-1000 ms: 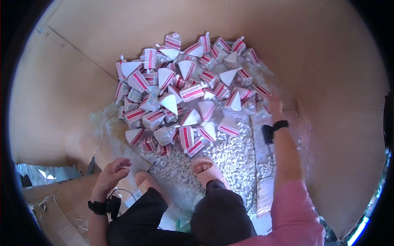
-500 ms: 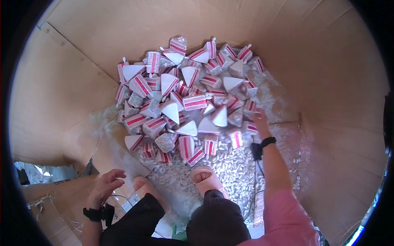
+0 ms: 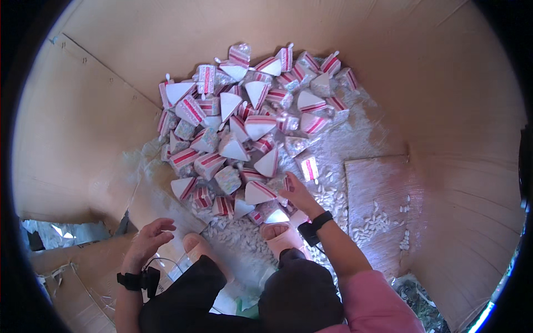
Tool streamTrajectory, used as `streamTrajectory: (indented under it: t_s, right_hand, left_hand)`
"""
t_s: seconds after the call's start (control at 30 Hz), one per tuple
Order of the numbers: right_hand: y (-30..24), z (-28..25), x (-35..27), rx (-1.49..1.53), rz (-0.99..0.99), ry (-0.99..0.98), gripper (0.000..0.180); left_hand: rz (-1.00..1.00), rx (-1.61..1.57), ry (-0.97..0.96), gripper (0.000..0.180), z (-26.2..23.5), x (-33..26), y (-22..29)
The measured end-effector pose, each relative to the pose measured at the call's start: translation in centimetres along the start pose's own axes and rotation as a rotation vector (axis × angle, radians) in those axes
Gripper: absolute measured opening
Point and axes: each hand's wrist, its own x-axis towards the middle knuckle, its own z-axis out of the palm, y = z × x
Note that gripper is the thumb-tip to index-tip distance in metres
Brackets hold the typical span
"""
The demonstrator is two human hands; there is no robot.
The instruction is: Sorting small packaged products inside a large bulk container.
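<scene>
"Head view: how do your hands stand?"

"Well apart. My left hand (image 3: 150,240) hangs low on the left, beside my left slipper (image 3: 195,245), its fingers loosely curled and nothing visible in them."

"And the other one?"

"My right hand (image 3: 301,198) reaches to the near right edge of a heap of cake-shaped wedges (image 3: 231,146). My fingertips are at a small striped wedge (image 3: 287,183); whether they grip it, I can't tell."

"Where's the heap?"

"Inside a big cardboard box (image 3: 455,116), against its far wall and spreading toward my feet. The pieces lie every which way, with white tops and pink and red layered sides. One bright wedge (image 3: 309,168) sits at the right edge, just beyond my right hand."

"What else is around?"

"Small white pellets (image 3: 373,222) lie scattered on a cardboard flap (image 3: 369,177) to the right, with more around my right slipper (image 3: 282,237). I wear a black strap on each wrist, the right one (image 3: 322,220) and the left one (image 3: 130,281), each with a small dark block."
</scene>
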Motion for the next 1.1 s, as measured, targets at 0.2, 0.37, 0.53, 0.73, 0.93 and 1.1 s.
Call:
streamTrajectory:
  t_s: [0.2,0.37,0.53,0.73,0.93,1.1]
  right_hand:
    - [2.0,-4.4,-1.9,-0.172,-0.097,0.368,0.035]
    - [0.8,-4.6,-6.8,-0.57,-0.295,0.052,0.045]
    - [-2.2,-1.2,-6.9,-0.564,0.226,0.101,0.066]
    - [0.0,-3.9,-5.6,-0.494,0.139,0.356,0.062]
    - [-13.9,0.3,-3.9,-0.14,-0.256,0.131,0.045]
    - [-19.5,9.1,-1.9,-0.233,-0.373,-0.042,0.037]
  left_hand:
    - [-0.042,-0.054,0.014,0.038,-0.5,-0.7,-0.5]
    - [-0.023,-0.082,0.014,0.042,-0.4,-0.8,-0.3]
    - [0.012,-0.106,0.018,0.043,-0.4,-1.5,-0.1]
    - [0.029,-0.128,0.028,0.042,-0.2,-1.4,0.1]
    - [0.181,-0.133,-0.098,0.049,1.5,0.9,0.1]
    - [0.225,-0.513,-0.17,0.064,4.8,2.3,1.7]
